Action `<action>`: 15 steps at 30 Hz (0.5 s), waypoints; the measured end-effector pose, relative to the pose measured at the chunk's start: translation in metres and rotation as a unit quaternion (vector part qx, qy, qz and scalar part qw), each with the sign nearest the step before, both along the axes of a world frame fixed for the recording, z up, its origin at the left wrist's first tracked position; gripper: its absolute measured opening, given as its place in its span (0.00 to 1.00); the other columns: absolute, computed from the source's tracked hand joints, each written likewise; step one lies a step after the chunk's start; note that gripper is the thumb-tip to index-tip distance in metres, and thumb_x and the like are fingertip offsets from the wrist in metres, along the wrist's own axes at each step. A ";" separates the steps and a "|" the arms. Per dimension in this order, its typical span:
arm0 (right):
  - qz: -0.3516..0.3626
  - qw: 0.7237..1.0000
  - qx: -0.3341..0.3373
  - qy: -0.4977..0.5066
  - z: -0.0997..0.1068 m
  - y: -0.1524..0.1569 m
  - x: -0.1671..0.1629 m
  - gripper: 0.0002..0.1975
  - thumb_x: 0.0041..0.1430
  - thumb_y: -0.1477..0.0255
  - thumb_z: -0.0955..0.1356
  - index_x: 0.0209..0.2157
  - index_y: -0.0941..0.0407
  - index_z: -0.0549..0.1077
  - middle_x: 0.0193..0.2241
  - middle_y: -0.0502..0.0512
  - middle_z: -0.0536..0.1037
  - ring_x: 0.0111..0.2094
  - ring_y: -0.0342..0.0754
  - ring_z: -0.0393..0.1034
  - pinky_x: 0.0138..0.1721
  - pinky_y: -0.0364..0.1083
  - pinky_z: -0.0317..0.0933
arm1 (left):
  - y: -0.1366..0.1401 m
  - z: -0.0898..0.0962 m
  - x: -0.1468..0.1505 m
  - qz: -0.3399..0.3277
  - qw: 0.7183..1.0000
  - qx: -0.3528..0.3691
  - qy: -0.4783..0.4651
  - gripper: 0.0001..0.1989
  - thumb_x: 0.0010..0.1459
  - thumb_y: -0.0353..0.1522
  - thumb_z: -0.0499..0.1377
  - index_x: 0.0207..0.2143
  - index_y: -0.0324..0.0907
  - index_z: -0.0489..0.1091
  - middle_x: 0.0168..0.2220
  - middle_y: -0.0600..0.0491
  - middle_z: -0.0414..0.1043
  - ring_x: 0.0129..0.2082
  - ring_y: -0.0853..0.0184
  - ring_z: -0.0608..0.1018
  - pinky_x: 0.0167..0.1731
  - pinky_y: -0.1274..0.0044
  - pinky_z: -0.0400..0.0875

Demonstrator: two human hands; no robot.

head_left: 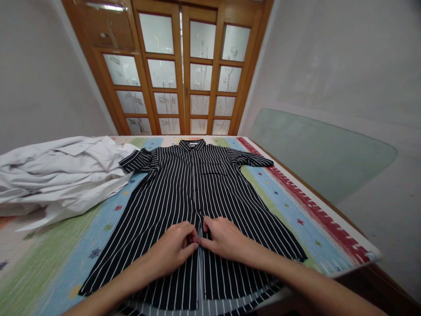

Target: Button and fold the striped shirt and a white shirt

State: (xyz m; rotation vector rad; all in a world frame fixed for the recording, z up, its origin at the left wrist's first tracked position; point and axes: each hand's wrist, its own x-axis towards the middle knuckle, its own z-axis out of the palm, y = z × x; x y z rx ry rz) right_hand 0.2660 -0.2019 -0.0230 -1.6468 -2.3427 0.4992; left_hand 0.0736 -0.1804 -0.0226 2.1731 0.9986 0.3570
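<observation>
A black shirt with white stripes (174,188) lies spread out front side up, its collar at the far end and its short sleeves out to both sides. My left hand (179,240) is closed at the left edge of the front opening, thumb and fingers pinched together. Opposite it, my right hand (223,237) pinches the right edge of the opening, with the fingertips of both hands nearly touching. Below the hands the two front edges are parted, and the grey inside of the back shows between them. Above the hands the front looks joined.
Crumpled white cloth (66,171) is heaped at the left, reaching the shirt's left sleeve. Under everything is a table with a colourful striped cover (276,193). Wooden doors with glass panes (164,74) stand behind, and a pale wall (345,66) rises at the right.
</observation>
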 end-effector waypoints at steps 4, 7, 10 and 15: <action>-0.006 1.000 -0.024 -0.006 0.002 0.000 0.000 0.11 0.56 0.65 0.70 0.37 0.58 0.72 0.29 0.54 0.74 0.32 0.48 0.68 0.30 0.44 0.53 | 0.003 0.002 0.000 0.016 0.999 -0.046 -0.006 0.05 0.56 0.32 0.57 0.31 0.40 0.71 0.26 0.55 0.72 0.26 0.69 0.73 0.27 0.78 0.65; 0.005 1.000 -0.022 0.002 0.002 0.002 0.000 0.12 0.56 0.68 0.69 0.41 0.57 0.72 0.25 0.51 0.72 0.31 0.48 0.67 0.31 0.44 0.54 | 0.006 0.000 0.000 0.024 0.997 -0.069 -0.018 0.04 0.55 0.32 0.57 0.30 0.40 0.70 0.24 0.57 0.71 0.24 0.70 0.73 0.26 0.79 0.65; 0.026 1.000 -0.011 0.014 0.000 0.003 0.001 0.13 0.55 0.72 0.68 0.43 0.56 0.72 0.24 0.50 0.72 0.28 0.45 0.65 0.30 0.43 0.53 | 0.009 -0.003 0.000 0.030 0.994 -0.099 -0.046 0.04 0.54 0.32 0.57 0.30 0.40 0.69 0.22 0.59 0.69 0.22 0.71 0.72 0.24 0.79 0.66; 0.050 0.998 -0.012 0.036 0.005 0.005 0.005 0.13 0.53 0.78 0.67 0.40 0.55 0.77 0.23 0.49 0.73 0.26 0.44 0.65 0.30 0.42 0.53 | 0.016 -0.004 0.000 0.039 0.987 -0.144 -0.064 0.04 0.54 0.33 0.57 0.30 0.41 0.69 0.20 0.60 0.68 0.18 0.72 0.71 0.20 0.81 0.65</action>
